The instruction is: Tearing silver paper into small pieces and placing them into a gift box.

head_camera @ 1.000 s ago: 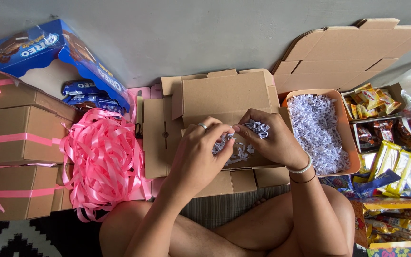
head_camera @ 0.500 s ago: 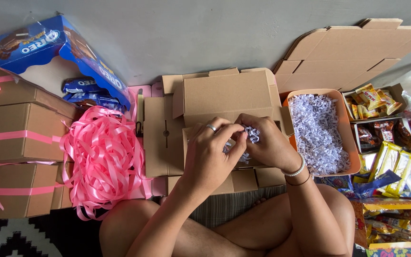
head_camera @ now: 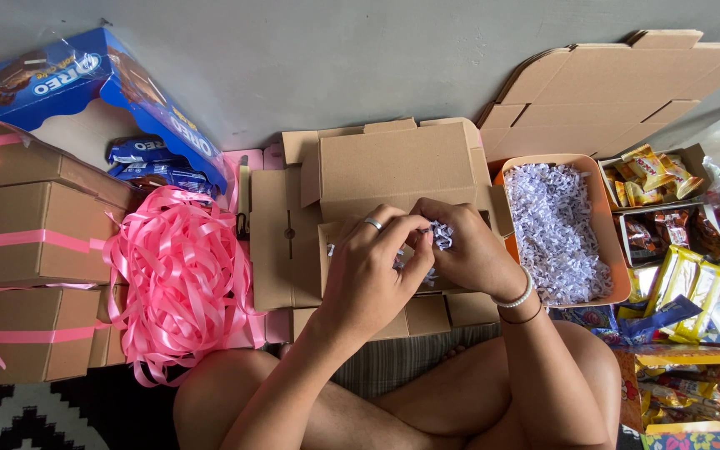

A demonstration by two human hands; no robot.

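Grey floor, person seated. Shredded paper clump (head_camera: pixel 439 236), looser a second ago, is now pinched between left hand (head_camera: pixel 368 279) and right hand (head_camera: pixel 468 254) over open cardboard box (head_camera: pixel 393 171); orange paper bin (head_camera: pixel 618 250) right, pink ribbon (head_camera: pixel 181 279) left.

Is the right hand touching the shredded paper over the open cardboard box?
Touching. The head view shows the right hand pinching a clump of white shredded paper between its fingertips, with the left hand pressed against it, above the open cardboard box.

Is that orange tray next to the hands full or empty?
Full. The orange tray is heaped with white shredded paper almost rim to rim; only its edge shows.
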